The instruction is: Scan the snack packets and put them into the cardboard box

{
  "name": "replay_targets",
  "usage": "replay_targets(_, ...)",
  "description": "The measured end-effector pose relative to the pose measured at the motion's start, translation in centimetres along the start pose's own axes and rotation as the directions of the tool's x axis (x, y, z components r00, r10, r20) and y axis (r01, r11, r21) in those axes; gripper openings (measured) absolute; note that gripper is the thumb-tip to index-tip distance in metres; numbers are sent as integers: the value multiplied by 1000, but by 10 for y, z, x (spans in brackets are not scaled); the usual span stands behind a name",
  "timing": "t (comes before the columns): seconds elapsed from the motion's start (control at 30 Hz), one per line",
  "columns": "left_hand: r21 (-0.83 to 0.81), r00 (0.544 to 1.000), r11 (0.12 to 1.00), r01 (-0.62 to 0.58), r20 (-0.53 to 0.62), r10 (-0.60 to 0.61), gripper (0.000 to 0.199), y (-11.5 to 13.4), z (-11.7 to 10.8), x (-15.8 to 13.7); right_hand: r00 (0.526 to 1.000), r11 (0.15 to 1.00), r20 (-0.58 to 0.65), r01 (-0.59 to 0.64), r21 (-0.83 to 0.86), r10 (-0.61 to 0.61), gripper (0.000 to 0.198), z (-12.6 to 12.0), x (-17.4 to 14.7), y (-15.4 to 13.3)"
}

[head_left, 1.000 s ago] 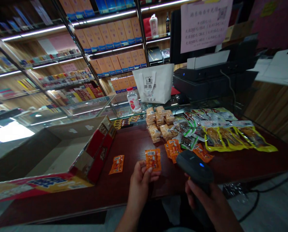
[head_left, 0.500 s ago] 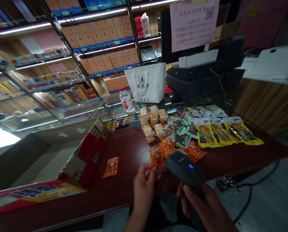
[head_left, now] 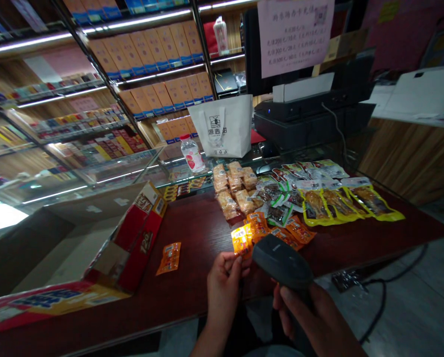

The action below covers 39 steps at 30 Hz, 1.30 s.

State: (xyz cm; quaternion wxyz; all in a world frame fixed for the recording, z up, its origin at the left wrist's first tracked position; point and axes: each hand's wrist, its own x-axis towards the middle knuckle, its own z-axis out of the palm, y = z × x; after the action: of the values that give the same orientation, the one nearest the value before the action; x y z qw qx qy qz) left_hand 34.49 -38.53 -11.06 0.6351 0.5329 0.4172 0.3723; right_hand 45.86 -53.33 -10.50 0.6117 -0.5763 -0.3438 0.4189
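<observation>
Lit shelves (head_left: 160,77) stacked with tan boxes rise behind a glass case (head_left: 128,171), and a dark red table (head_left: 195,223) spreads out before you. Your left hand (head_left: 224,277) is pinched, thumb against fingers, on the lower edge of an orange packet (head_left: 241,240), which shows brighter than the others. Its right side overlaps the orange pile (head_left: 299,229) in view; you cannot tell whether the two touch. Your right hand (head_left: 320,310) is wrapped around the handle of a dark scanner (head_left: 283,260), whose head tilts up and leftward, just beside the packet you hold. Another loose packet (head_left: 168,259) lies on the table to your left, between your left hand and an open carton (head_left: 145,233) with red and yellow sides. Beyond the pile sit green-edged packs (head_left: 279,214), with clear-wrapped tan packs (head_left: 227,204) to their left and yellow-edged packs (head_left: 333,204) to their right. Farther back, a red-capped bottle (head_left: 192,156) stands upright beside a white bag (head_left: 229,126). A pink sign (head_left: 294,37) hangs across a dark monitor (head_left: 252,54) at the rear, with a black till (head_left: 303,126) below it.
</observation>
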Motion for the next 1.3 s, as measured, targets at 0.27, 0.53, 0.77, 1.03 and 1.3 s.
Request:
replay_targets(0.27, -59, 996, 994, 88, -4, -88, 40, 2, -3, 10, 1000, 998, -21, -14, 59, 15, 53, -5, 2, 1)
replay_targets(0.53, -36, 927, 926, 375, 28, -375, 17, 30, -10, 53, 969, 989, -246, 38, 145, -1, 50, -18, 0, -12)
replay_targets(0.77, 257, 908, 895, 364, 114, -402, 24, 32, -11, 56, 956, 991, -294, 40, 127, -1, 50, -19, -8, -14)
replay_targets(1.03, 959, 875, 278, -54, -89, 477, 30, 44, -103, 29, 986, 1000, -163, 16, -13, -18, 50, -39, -5, -11)
replay_targets(1.3, 968, 936, 173, 182, -224, 272, 45, 47, -160, 41, 991, 999, -134, -11, -35, 7, 51, -31, 0, -4)
